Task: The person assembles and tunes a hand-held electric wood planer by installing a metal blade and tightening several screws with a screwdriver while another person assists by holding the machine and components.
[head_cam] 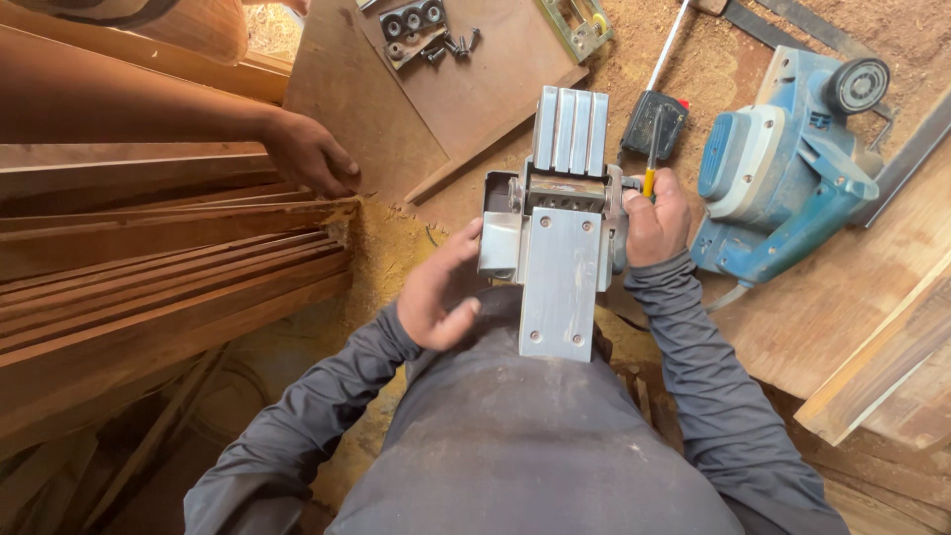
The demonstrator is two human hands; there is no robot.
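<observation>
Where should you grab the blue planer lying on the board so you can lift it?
Probably by the arched handle on top of the blue planer, coming down from above. It sticks up with a gap beneath for fingers, and nothing covers it.

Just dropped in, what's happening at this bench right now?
A person in grey sleeves has an upturned grey metal electric planer on their lap. The left hand steadies its side, and the right hand grips a yellow-handled screwdriver against it. A second, blue electric planer lies on the sawdusty wooden boards. Another person's hand rests on stacked wooden planks.
</observation>
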